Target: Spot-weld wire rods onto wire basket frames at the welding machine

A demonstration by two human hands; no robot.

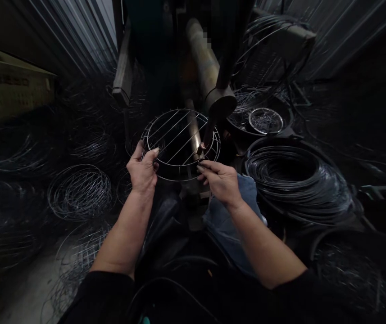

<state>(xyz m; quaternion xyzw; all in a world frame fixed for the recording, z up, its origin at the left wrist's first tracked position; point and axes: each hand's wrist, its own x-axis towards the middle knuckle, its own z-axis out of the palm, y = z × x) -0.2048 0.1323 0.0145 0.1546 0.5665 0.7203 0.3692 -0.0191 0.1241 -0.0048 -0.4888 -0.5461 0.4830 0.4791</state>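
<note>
A round wire rack with two rings and parallel cross wires is held between my hands, in front of a spot-welding machine. My left hand is closed on its left rim, thumb on top. At the near right rim, the fingers of my right hand are pinched together; whatever is between them is too small to make out. Just beyond those fingertips, the rack's rim lies between the upper electrode and the lower electrode bar.
A thick machine arm reaches toward me above the rack. To the right are a large wire coil in a tub and a small round basket of short metal pieces. Stacked wire rounds lie left. Blue cloth covers my right leg.
</note>
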